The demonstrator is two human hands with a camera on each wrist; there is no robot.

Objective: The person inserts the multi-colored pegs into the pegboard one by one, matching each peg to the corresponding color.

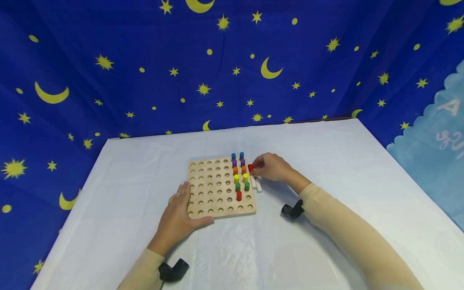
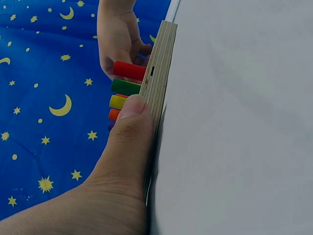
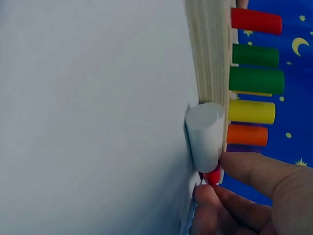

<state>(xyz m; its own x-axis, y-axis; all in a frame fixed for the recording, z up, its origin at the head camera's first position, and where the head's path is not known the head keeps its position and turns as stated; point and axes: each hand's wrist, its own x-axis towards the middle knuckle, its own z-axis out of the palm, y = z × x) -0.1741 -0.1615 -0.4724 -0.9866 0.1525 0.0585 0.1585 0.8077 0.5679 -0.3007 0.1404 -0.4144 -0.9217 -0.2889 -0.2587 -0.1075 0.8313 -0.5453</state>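
Note:
A wooden pegboard [image 1: 214, 183] with rows of holes lies flat on the table. My left hand [image 1: 177, 215] braces its near left corner, fingers along the left edge and the straight thumb [image 2: 131, 122] against the front edge. Two columns of pegs stand at its right side: blue, purple, orange, yellow and green pairs, and one standing red peg [image 1: 239, 196]. Beside the right edge, my right hand [image 1: 273, 167] pinches another red peg [image 3: 212, 176] between thumb and fingers. White pegs [image 1: 258, 185] lie on the table right below that hand; one white peg [image 3: 205, 137] partly hides the red one.
White cloth covers the table [image 1: 326, 149]. A blue curtain [image 1: 232, 80] with yellow moons and stars hangs behind and at the sides. Black wrist-camera mounts [image 1: 174, 270] stick out from both wrists, low over the table.

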